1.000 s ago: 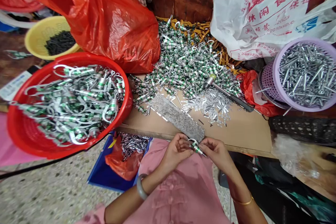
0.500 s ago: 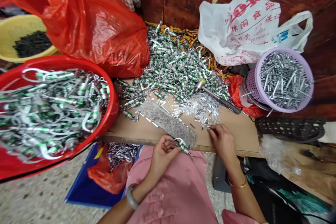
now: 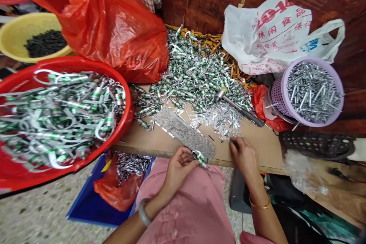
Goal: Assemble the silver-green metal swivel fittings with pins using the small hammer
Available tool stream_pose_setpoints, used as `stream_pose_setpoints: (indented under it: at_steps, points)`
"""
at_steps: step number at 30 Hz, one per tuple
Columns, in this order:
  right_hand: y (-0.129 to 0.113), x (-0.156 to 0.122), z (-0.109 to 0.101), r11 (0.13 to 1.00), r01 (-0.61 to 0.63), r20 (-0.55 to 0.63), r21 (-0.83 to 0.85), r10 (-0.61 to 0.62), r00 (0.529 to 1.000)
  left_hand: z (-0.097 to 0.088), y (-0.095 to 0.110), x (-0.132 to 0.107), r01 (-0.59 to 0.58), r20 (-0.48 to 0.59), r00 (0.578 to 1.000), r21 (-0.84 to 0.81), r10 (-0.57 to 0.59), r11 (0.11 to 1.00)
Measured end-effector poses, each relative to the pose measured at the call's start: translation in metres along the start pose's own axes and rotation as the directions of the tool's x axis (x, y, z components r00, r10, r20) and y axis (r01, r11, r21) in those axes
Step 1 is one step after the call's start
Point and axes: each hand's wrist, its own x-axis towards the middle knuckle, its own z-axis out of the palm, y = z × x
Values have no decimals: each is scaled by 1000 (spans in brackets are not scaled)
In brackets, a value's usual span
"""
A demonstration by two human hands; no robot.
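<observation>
My left hand is closed around one end of a small metal fitting with green bands and a white curved hook, held over my lap at the table's front edge. Just behind the fitting lies a speckled grey flat bar. Thumb and fingers of my right hand are pinched together low over the cardboard surface. Whatever they hold is too small to make out. Beyond them spreads a pile of tiny flat silver tabs, with a hammer resting across it.
A large heap of green-banded fittings covers the back. More fill the red basket at left, near a red plastic bag. At right stand a purple basket of metal pins and a white plastic bag.
The camera view has shifted slightly, so the scene sits further right. A small silvery bit at my right fingertips no longer shows. My left hand keeps its hold on the fitting.
</observation>
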Motion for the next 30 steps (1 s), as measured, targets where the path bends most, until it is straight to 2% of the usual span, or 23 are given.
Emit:
stream_pose_setpoints:
  at_steps: [7, 11, 13, 15, 17, 21, 26, 28, 30]
  points:
    - [-2, 3, -8, 997, -72, 53, 12, 71, 996, 1, 0, 1, -6, 7, 1000, -4, 6, 1000]
    - [-22, -2, -23, 952, -77, 73, 298, 58, 996, 1, 1, 0, 9, 24, 1000, 2, -9, 1000]
    - [-41, -5, -27, 883, -57, 116, 466, 2, 993, 1, 2, 0, 15, 35, 999, 3, -15, 1000]
    - [-59, -6, -28, 835, 8, 127, 551, -93, 988, 0, 2, 0, 13, 42, 999, 3, -13, 1000]
    - [-72, -5, -26, 851, 102, 105, 515, -181, 978, 0, 3, 0, 14, 54, 998, 5, -14, 1000]
    - [-79, -1, -25, 939, 244, 113, 243, -278, 954, -1, 3, 0, 9, 70, 998, 16, -10, 1000]
    - [-80, 1, -31, 942, 336, 113, 1, -334, 936, -1, 1, 1, -8, 74, 997, 8, 7, 1000]
    - [-81, 2, -34, 945, 328, 117, -16, -324, 939, -1, 1, 1, -5, 77, 997, 3, 5, 1000]
    - [-82, 3, -35, 952, 303, 119, 55, -307, 944, 0, 1, 1, -8, 71, 997, 1, 8, 1000]
